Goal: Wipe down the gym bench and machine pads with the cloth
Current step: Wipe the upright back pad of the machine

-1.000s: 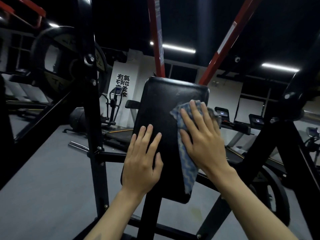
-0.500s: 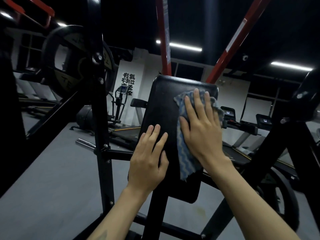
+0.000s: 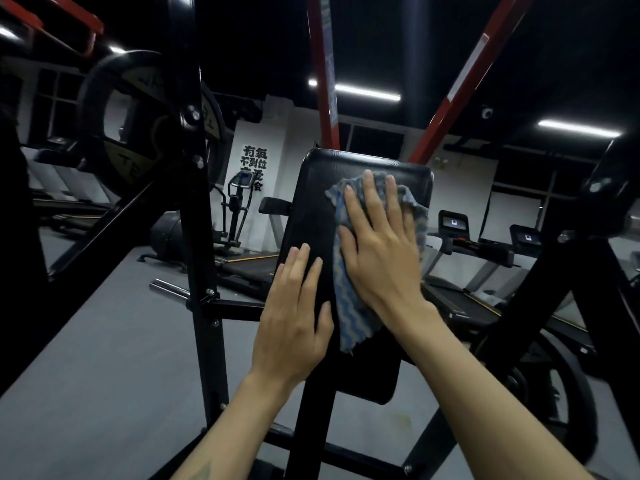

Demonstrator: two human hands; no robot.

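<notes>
Right hand (image 3: 379,247) flat on the cloth (image 3: 349,306), fingers straight and spread, pressing it against the upper right part of the black machine pad (image 3: 311,209); no curl round the fabric, just a flat-palmed press; the blue zigzag cloth bunches under the fingertips near the pad's top edge and hangs in a loose tail below the wrist. Left hand (image 3: 294,313) lies open on the pad's lower left side, fingers straight, holding nothing, looking like a brace to steady the pad.

How far along? Hard to call from the surface alone; the vinyl shows no clear wet or dry line; the cloth sits high on the right, so my read is that this pad is mid-wipe, with the left strip under the bracing hand and the bottom end near the support post (image 3: 311,420) likely left to do; a weight plate (image 3: 138,126) hangs far left on the black frame (image 3: 194,202); no bench is visible here, so that part of the job appears to remain.
</notes>
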